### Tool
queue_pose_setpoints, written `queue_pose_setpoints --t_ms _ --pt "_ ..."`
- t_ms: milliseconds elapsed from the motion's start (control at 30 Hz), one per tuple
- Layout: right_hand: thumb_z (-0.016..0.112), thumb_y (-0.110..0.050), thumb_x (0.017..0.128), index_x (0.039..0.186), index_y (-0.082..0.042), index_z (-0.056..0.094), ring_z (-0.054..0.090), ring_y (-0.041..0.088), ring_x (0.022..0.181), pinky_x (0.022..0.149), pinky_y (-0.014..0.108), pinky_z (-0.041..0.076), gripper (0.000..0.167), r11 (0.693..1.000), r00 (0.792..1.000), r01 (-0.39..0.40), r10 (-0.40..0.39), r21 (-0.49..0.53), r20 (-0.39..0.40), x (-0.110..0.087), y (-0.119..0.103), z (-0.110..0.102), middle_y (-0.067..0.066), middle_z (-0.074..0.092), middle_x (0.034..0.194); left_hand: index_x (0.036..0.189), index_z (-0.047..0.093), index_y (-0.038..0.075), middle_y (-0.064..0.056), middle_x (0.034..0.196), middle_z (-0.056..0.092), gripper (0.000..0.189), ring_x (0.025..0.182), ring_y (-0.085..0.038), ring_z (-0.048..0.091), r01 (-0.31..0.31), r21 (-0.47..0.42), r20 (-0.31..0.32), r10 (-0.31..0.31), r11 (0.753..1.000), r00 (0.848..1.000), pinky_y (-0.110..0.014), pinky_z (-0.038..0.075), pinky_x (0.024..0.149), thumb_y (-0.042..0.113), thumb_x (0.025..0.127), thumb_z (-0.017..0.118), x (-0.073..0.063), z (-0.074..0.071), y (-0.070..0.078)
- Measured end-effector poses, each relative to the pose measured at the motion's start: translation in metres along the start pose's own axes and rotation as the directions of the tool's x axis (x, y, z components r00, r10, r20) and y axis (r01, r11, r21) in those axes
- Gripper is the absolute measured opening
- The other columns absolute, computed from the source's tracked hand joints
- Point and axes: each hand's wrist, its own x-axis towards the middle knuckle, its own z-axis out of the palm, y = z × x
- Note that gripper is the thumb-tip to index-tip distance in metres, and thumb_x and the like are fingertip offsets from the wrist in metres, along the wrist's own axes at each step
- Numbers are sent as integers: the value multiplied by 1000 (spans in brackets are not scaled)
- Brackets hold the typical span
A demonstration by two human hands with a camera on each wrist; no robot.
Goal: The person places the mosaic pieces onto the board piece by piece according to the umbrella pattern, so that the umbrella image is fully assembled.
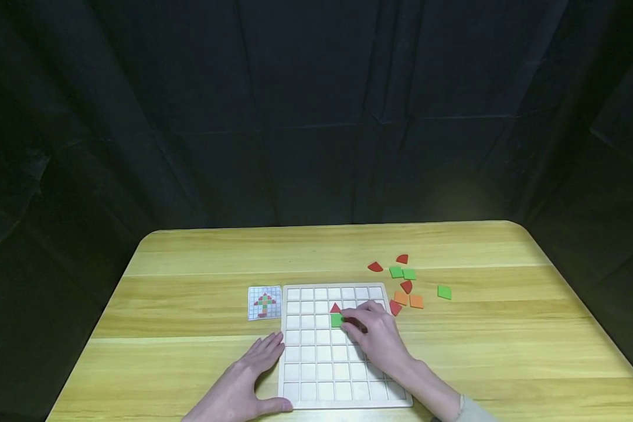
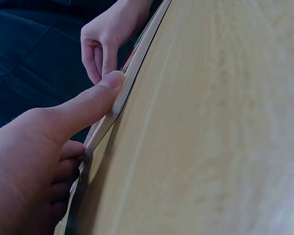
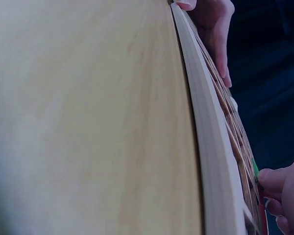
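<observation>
Head view: dark cloth [image 1: 316, 117] behind a wooden table [image 1: 190, 258], pale gridded board [image 1: 308, 354] flat on top. Left hand [image 1: 245, 375] along that board's left side, fingers extended, thumb spread away and on the near-left corner. Right hand [image 1: 374, 334] over the grid, thumb and fingertips pinching something small (below). Pattern card [image 1: 264, 303] just beside the board's far-left part. Orange squares [image 1: 416, 301] off right, near some loose green and red bits. Pinched green square [image 1: 336, 320] at a middle-column cell, can't tell if fully seated. Red triangle [image 1: 335, 308] right beyond it.
</observation>
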Motion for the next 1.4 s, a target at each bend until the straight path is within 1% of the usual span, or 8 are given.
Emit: queue_pose_setpoints --t_ms 267,500,800,933,1033,1100,1300,1400 --pt "85 -5 76 98 -8 79 61 8 74 62 14 55 22 1000 1000 3 -3 6 -5 -2 1 2 0 67 83 152 42 10 -1 164 29 102 150 -33 27 21 -19 14 -20 1000 1000 -55 31 117 73 77 67 0 0 0" --pt "85 -5 77 98 -9 80 61 8 76 62 16 55 22 1000 1000 -12 12 16 -10 -3 0 2 -1 67 84 151 43 7 -5 163 32 100 149 -36 29 -22 -9 -15 21 1000 1000 -57 33 115 71 79 67 -1 0 0" --pt "85 -7 77 102 -11 78 60 7 79 63 17 54 26 998 1000 -14 15 60 -12 -8 9 -2 -2 67 87 152 43 8 -3 163 31 99 149 -36 29 -12 -11 -3 12 1000 1000 -57 34 115 72 79 66 -2 -1 1" --pt "86 -4 75 102 -11 78 63 7 80 64 18 55 28 999 998 -8 11 40 -58 -13 21 -10 -3 70 90 151 43 8 -3 163 31 98 149 -35 29 -19 -10 -13 19 1000 1000 -56 34 115 71 80 67 -2 -1 0" --pt "86 -2 74 102 -12 79 63 9 79 63 17 52 31 1000 995 -30 30 6 -90 -16 31 -20 -2 72 92 151 43 8 -3 163 31 98 149 -35 30 -21 -6 -14 21 1000 1000 -56 34 115 70 80 67 -2 -1 0" --pt "86 -2 74 102 -12 79 64 11 81 65 16 51 31 999 993 -42 40 -13 -109 -19 38 -28 -1 73 93 151 43 8 -3 163 31 98 149 -35 30 -20 -4 -12 20 1000 1000 -56 34 115 71 80 66 -3 -1 0" --pt "86 1 71 103 -8 78 66 19 89 82 4 44 34 995 980 -53 36 -82 -194 -22 60 -53 4 75 96 151 43 8 -2 163 32 98 149 -36 29 -20 -9 -20 19 1000 1000 -57 35 114 71 80 66 -3 0 0" --pt "86 2 71 104 -6 78 67 25 90 83 3 41 35 988 970 -92 61 -125 -235 -24 73 -67 8 76 96 151 43 8 -2 163 32 98 149 -35 29 -20 -11 -23 19 1000 1000 -56 35 114 71 80 67 -2 -1 0"
